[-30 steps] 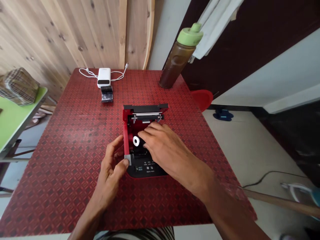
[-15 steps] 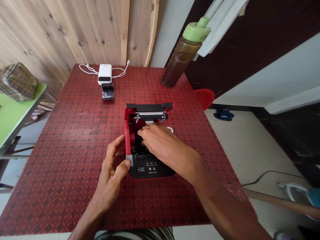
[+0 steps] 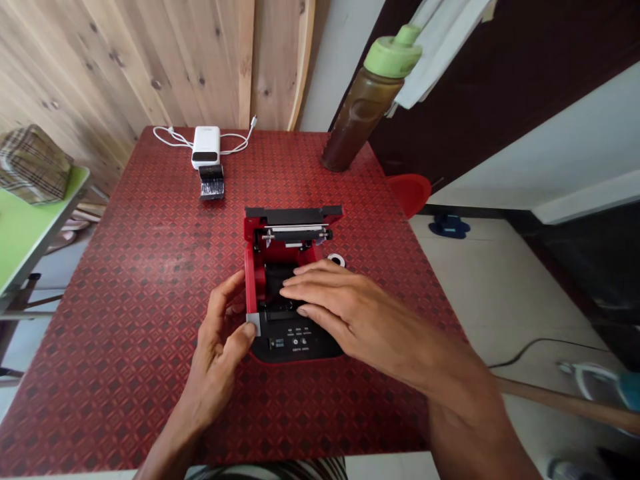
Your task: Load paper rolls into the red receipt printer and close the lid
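A red and black label printer (image 3: pixel 295 350) stands on the table with its lid (image 3: pixel 293 217) raised at the back. My left hand (image 3: pixel 223 333) grips the printer's left side, the thumb pressing on the grey corner piece (image 3: pixel 254 323) and the fingers along the red wall. Over the black inner compartment (image 3: pixel 275 283), my right hand (image 3: pixel 340 303) is stretched out flat, its fingertips at the compartment and its palm covering the printer's right part. Behind the right hand a white ring-shaped roll (image 3: pixel 337 259) shows in part.
At the back left lie a white power bank (image 3: pixel 206 143) with a white cable and a small black item (image 3: pixel 212 183). A brown bottle (image 3: pixel 357 113) with a green lid stands at the back right. A red stool (image 3: pixel 410 193) is beyond the patterned table's (image 3: pixel 135 280) right edge.
My right hand has drawn back out of the compartment toward me, its fingers now straighter and spread. More of the printer's inside shows. My left hand keeps its hold.
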{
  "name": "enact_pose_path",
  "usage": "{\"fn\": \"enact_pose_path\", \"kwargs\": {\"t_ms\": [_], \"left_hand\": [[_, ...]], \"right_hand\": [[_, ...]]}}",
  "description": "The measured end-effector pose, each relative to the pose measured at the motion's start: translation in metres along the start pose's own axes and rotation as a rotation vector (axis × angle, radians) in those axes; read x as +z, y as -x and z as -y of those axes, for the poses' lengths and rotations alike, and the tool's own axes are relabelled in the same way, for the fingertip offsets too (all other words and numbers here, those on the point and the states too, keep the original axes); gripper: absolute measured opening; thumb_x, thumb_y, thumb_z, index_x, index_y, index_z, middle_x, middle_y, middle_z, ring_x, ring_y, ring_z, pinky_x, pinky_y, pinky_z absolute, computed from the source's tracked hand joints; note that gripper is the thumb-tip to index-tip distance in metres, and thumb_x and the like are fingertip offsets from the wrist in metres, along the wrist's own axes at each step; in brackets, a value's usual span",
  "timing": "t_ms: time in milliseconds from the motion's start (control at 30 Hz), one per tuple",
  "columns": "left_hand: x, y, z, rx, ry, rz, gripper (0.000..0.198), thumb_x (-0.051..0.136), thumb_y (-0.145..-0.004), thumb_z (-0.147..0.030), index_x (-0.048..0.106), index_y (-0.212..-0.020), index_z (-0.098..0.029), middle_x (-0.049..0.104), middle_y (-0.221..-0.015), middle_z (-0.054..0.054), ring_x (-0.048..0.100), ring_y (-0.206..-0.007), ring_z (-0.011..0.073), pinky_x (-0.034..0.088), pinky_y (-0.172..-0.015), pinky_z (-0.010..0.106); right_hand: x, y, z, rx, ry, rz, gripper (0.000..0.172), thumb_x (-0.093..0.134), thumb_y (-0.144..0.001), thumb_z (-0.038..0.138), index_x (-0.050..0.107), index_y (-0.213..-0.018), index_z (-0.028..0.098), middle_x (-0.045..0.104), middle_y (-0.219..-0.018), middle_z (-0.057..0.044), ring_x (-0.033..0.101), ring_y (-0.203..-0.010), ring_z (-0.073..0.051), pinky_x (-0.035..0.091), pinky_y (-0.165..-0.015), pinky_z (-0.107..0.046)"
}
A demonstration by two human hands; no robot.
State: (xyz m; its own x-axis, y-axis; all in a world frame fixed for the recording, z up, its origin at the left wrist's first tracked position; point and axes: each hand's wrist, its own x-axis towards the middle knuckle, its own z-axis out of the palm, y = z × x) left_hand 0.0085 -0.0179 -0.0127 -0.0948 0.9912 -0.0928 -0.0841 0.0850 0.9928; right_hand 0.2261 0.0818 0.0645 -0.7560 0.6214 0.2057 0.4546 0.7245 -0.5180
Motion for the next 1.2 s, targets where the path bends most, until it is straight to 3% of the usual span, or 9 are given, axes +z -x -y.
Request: {"fn": "enact_pose_path", "kwargs": {"t_ms": [133, 433, 667, 800, 900, 1033, 1133, 1200], "left_hand": [[-0.001, 0.0, 0.001, 0.01, -0.006, -0.001, 0.055, 0.067, -0.111, -0.048, 0.059, -0.164, -0.036, 0.059, -0.175, 0.006, 0.061, -0.156, 0.0351, 0.057, -0.122, 0.052], [0.0, 0.0, 0.0, 0.008, 0.009, 0.005, 0.056, 0.068, -0.109, -0.047, 0.059, -0.164, -0.035, 0.06, -0.175, 0.007, 0.06, -0.157, 0.0373, 0.059, -0.12, 0.054], [-0.014, -0.007, -0.013, -0.041, -0.023, 0.018, 0.057, 0.071, -0.108, -0.051, 0.062, -0.162, -0.034, 0.06, -0.173, 0.01, 0.055, -0.161, 0.0403, 0.05, -0.127, 0.061], [-0.02, -0.039, -0.034, 0.144, -0.174, -0.075, 0.062, 0.075, -0.105, -0.054, 0.063, -0.162, -0.033, 0.059, -0.173, 0.011, 0.053, -0.162, 0.0404, 0.047, -0.129, 0.062], [-0.015, -0.069, -0.048, 0.267, -0.21, -0.048, 0.061, 0.071, -0.107, -0.057, 0.064, -0.162, -0.032, 0.059, -0.174, 0.01, 0.053, -0.162, 0.0387, 0.044, -0.131, 0.059], [-0.008, -0.086, -0.058, 0.307, -0.215, -0.005, 0.049, 0.063, -0.111, -0.061, 0.076, -0.143, -0.027, 0.077, -0.145, 0.01, 0.066, -0.139, 0.0362, 0.047, -0.125, 0.057], [-0.007, -0.08, -0.061, 0.323, -0.219, -0.028, 0.041, 0.061, -0.113, -0.062, 0.083, -0.119, -0.027, 0.081, -0.122, 0.007, 0.071, -0.121, 0.0315, 0.051, -0.117, 0.052], [-0.006, -0.071, -0.061, 0.307, -0.225, -0.035, 0.034, 0.068, -0.111, -0.057, 0.083, -0.106, -0.027, 0.081, -0.121, 0.007, 0.072, -0.12, 0.0308, 0.054, -0.114, 0.05]], "right_hand": [[0.004, -0.004, -0.003, -0.004, -0.012, 0.012, 0.034, 0.064, -0.101, -0.007, 0.081, -0.092, 0.022, 0.087, -0.103, -0.004, 0.08, -0.107, -0.023, 0.067, -0.099, -0.038], [0.004, -0.01, -0.007, 0.014, -0.021, 0.084, 0.031, 0.064, -0.107, -0.001, 0.078, -0.09, 0.02, 0.085, -0.103, -0.003, 0.076, -0.097, -0.019, 0.06, -0.092, -0.035], [0.011, 0.012, -0.001, 0.081, -0.095, -0.167, 0.023, 0.062, -0.108, 0.006, 0.072, -0.096, 0.023, 0.081, -0.1, -0.002, 0.076, -0.091, -0.019, 0.061, -0.089, -0.035], [0.02, 0.024, 0.005, 0.047, -0.071, -0.307, 0.023, 0.06, -0.109, 0.006, 0.069, -0.1, 0.024, 0.08, -0.098, -0.003, 0.076, -0.09, -0.019, 0.063, -0.09, -0.037], [0.025, 0.029, 0.01, 0.024, -0.045, -0.377, 0.023, 0.061, -0.108, 0.003, 0.068, -0.098, 0.023, 0.079, -0.094, -0.003, 0.076, -0.088, -0.019, 0.065, -0.084, -0.035], [0.027, 0.034, 0.014, -0.009, 0.05, -0.461, 0.024, 0.066, -0.107, 0.002, 0.075, -0.109, 0.024, 0.083, -0.096, -0.002, 0.077, -0.092, -0.02, 0.067, -0.087, -0.037], [0.031, 0.04, 0.017, -0.016, 0.154, -0.491, 0.026, 0.069, -0.105, 0.0, 0.078, -0.113, 0.024, 0.086, -0.099, -0.003, 0.078, -0.093, -0.021, 0.068, -0.087, -0.039], [0.036, 0.045, 0.02, -0.005, 0.209, -0.496, 0.028, 0.068, -0.104, -0.001, 0.078, -0.112, 0.023, 0.087, -0.102, -0.004, 0.08, -0.096, -0.022, 0.069, -0.09, -0.04]]}}
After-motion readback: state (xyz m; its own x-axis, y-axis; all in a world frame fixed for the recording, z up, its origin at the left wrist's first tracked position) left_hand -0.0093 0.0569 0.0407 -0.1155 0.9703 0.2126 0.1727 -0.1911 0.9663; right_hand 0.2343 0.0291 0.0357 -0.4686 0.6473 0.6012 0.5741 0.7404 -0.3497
